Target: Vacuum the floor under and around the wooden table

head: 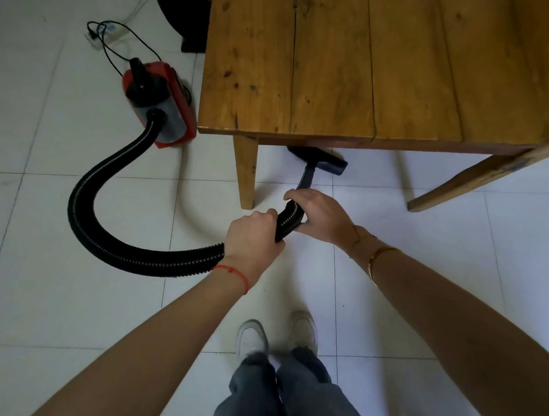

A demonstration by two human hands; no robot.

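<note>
A red and grey vacuum cleaner (162, 102) stands on the white tiled floor left of the wooden table (371, 64). Its black ribbed hose (90, 220) curves down and round to my hands. My left hand (252, 236) grips the hose from above. Just ahead of it, my right hand (320, 214) holds the hose end where the dark wand begins. The black floor nozzle (323, 162) rests on the tiles under the table's front edge, partly hidden by the tabletop.
The table's near left leg (246, 171) stands just left of the nozzle, and a slanted wooden brace (477, 179) runs at right. A power strip with black cable (105, 33) lies at the back left beside a dark object (189, 21). My white shoes (277, 335) are below.
</note>
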